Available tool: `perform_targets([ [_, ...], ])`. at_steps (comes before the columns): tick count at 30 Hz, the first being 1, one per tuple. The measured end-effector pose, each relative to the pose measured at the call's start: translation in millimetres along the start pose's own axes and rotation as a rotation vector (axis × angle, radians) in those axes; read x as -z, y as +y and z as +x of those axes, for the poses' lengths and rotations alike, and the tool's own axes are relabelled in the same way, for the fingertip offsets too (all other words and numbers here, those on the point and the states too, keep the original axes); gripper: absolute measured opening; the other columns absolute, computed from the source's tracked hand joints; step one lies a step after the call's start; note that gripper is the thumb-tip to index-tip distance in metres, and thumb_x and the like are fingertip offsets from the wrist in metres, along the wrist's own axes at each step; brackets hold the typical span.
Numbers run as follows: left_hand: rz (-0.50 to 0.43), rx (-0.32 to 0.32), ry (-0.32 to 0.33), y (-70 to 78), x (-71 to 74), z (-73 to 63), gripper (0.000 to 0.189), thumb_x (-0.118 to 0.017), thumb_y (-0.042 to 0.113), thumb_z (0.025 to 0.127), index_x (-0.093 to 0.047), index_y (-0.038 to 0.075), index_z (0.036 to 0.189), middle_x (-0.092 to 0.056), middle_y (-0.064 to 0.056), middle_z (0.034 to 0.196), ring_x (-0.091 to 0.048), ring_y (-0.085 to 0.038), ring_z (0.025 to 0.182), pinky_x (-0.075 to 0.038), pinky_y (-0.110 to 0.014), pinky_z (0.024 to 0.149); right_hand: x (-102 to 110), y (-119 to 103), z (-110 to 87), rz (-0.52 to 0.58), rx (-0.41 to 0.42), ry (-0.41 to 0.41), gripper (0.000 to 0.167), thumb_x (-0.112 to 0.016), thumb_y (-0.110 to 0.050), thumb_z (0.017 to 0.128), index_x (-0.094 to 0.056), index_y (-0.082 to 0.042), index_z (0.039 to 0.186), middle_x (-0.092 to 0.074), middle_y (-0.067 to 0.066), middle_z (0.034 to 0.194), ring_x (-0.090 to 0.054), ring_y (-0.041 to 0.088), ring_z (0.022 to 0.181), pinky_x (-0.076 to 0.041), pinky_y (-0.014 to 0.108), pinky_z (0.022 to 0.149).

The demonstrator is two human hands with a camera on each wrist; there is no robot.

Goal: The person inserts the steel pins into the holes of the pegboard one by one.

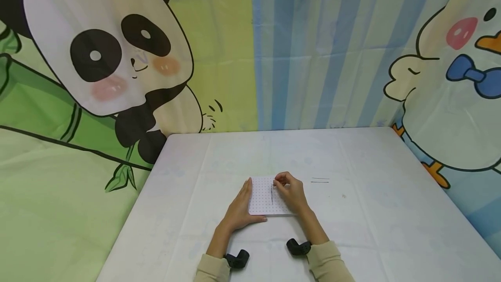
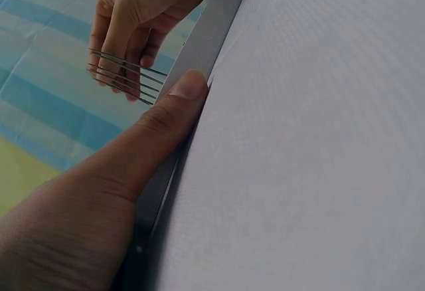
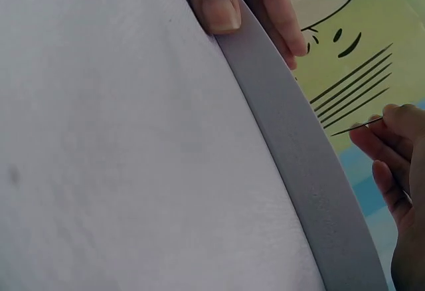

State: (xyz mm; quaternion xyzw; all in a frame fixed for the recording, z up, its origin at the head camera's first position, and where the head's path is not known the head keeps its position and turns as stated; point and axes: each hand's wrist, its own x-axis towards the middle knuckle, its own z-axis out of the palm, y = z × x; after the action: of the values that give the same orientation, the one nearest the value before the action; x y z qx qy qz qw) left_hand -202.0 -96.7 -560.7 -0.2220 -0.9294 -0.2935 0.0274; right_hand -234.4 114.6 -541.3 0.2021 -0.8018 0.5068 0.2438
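Observation:
A white board (image 1: 260,195) with a grid of small dots lies on the table. My left hand (image 1: 239,208) rests against it, fingers straight along the left edge and thumb (image 2: 159,121) stretched along the near edge. Several thin dark sticks (image 3: 362,72) stand up from the board in a row, roughly parallel. Between thumb and fingertips my right hand (image 1: 291,192) pinches another thin dark stick (image 3: 358,128) above the board, at the end of that row. The dots under the right hand are hidden.
Two more thin dark sticks (image 1: 320,182) lie side by side on the white tabletop (image 1: 375,212), right of the board. A cloth backdrop (image 1: 219,55) with a panda, stripes and a duck hangs behind the table. Each wrist wears a black camera (image 1: 237,259).

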Motion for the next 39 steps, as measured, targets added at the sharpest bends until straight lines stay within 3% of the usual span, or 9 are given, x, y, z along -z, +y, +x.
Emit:
perform_targets([
  [23,-0.013,-0.023,0.018,-2.5,0.4,-0.9,0.130,-0.069,0.070,0.059,0.000,0.005,0.148,-0.007,-0.009,0.154,-0.008,-0.020,0.140,-0.024,-0.041,0.108,-6.1,-0.3,-2.1,-0.226,0.060,-0.098,0.011,-0.071,-0.012,0.082,-0.062,-0.014,0.088,-0.067,-0.004,0.077,-0.062,0.007,0.069,-0.051,0.027,0.061],
  [39,-0.018,-0.011,0.009,-1.5,-0.7,-0.8,0.130,-0.068,0.071,0.059,0.001,0.006,0.148,-0.005,-0.006,0.154,-0.007,-0.019,0.140,-0.022,-0.039,0.109,4.1,2.1,-4.4,-0.179,0.047,-0.134,0.020,-0.072,-0.004,0.078,-0.062,-0.011,0.094,-0.065,-0.004,0.085,-0.062,0.009,0.079,-0.052,0.027,0.068],
])
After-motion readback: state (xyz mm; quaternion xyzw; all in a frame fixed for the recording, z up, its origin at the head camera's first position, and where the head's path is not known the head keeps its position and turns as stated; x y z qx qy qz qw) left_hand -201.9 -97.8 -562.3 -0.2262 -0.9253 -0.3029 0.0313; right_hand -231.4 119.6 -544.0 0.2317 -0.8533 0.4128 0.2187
